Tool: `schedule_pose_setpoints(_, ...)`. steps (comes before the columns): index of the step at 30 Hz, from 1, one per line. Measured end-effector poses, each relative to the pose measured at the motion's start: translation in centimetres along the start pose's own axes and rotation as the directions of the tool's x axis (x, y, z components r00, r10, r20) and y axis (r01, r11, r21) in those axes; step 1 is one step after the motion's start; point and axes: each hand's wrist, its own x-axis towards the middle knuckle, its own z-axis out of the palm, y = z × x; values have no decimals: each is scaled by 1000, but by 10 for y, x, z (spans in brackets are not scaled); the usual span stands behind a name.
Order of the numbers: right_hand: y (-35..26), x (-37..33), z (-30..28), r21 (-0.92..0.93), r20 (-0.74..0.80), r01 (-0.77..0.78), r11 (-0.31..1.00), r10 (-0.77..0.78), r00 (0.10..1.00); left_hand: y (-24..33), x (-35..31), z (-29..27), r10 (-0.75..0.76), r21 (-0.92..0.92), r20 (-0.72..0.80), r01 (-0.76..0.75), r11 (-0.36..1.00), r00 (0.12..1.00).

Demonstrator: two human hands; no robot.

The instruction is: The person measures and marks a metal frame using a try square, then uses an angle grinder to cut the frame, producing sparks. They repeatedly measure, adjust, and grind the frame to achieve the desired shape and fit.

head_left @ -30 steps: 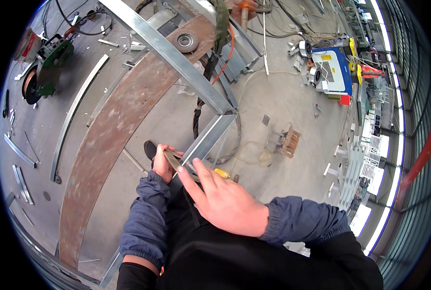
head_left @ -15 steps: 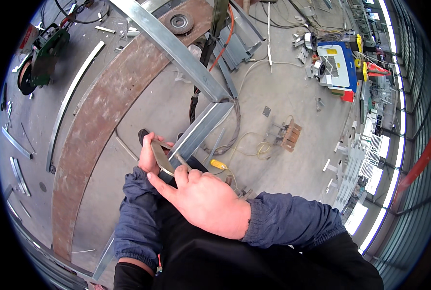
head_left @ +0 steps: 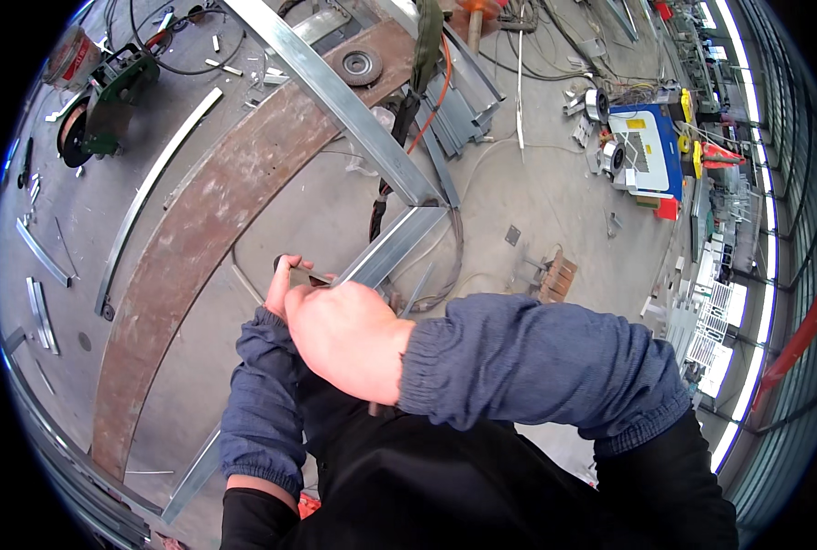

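Observation:
My left hand (head_left: 280,284) grips a small flat metal piece (head_left: 313,278), whose edge shows past the fingers. My right hand (head_left: 346,332) lies across it, back upward and fingers curled in, hiding most of the piece. What those fingers hold, if anything, is out of sight. Just beyond both hands runs a galvanized steel frame bar (head_left: 397,240), which meets a second steel bar (head_left: 335,101) at a corner.
A broad rusty curved steel plate (head_left: 216,206) arcs along the left, bearing a round wheel-like disc (head_left: 359,67). A green chop saw (head_left: 106,105) stands at the far left. Cables, a blue-edged machine (head_left: 645,147) and a rusty ribbed block (head_left: 557,277) lie right of the frame.
My right hand has moved left and up over the metal piece, covering most of it; its pointing finger is now hidden. The right forearm has swung upward, and the view has shifted slightly.

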Motion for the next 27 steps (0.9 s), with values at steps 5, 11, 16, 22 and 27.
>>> schedule_pose_setpoints(5, -11, 30, -23, -133, 9, -11, 991, 12, 1000, 25, -17, 29, 110, -251, -111, -135, 959, 988)
schedule_pose_setpoints(11, 1, 3, -13, 218, 28, -150, 964, 147, 989, 52, -6, 9, 212, -292, -150, -248, 924, 966)
schedule_pose_setpoints(16, 39, -92, 49, 415, -2, -219, 883, 242, 970, 16, -27, 61, 604, 79, -32, -600, 796, 796)
schedule_pose_setpoints(22, 89, -143, 152, 479, -155, -105, 871, 202, 967, -43, -32, 72, 718, 388, 163, -713, 584, 677)
schedule_pose_setpoints(27, 82, -155, 201, 662, -219, -88, 745, 304, 927, -65, -29, 65, 682, 404, 212, -698, 591, 700)
